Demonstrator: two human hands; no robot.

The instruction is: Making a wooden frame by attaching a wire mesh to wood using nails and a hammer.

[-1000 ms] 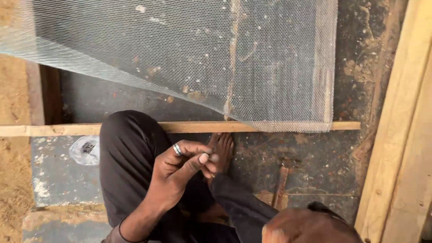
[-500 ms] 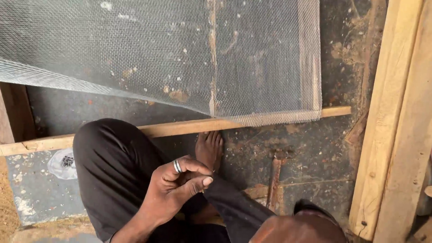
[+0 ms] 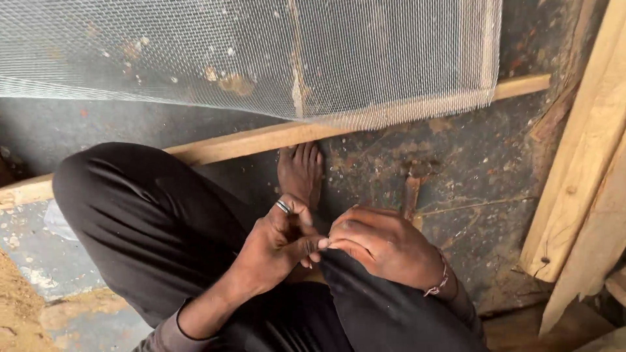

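My left hand (image 3: 277,251), with a ring on one finger, rests over my dark trouser leg (image 3: 150,221) with its thumb and forefinger pinched. My right hand (image 3: 385,244), with a bracelet at the wrist, meets it fingertip to fingertip above my knee. Whatever lies between the fingertips is too small to make out. My bare foot (image 3: 300,173) lies just beyond the hands, toes against a long wooden batten (image 3: 248,140). Grey wire mesh (image 3: 261,52) covers the floor beyond the batten, its lower edge lying on it.
A hammer (image 3: 412,189) with a rusty head lies on the dark stained floor just beyond my right hand. Pale timber boards (image 3: 574,176) lean along the right side. Sandy ground (image 3: 16,313) shows at the lower left.
My right hand has come into view and joined the left at the fingertips. The view has shifted, so the mesh and batten now sit further left and tilted.
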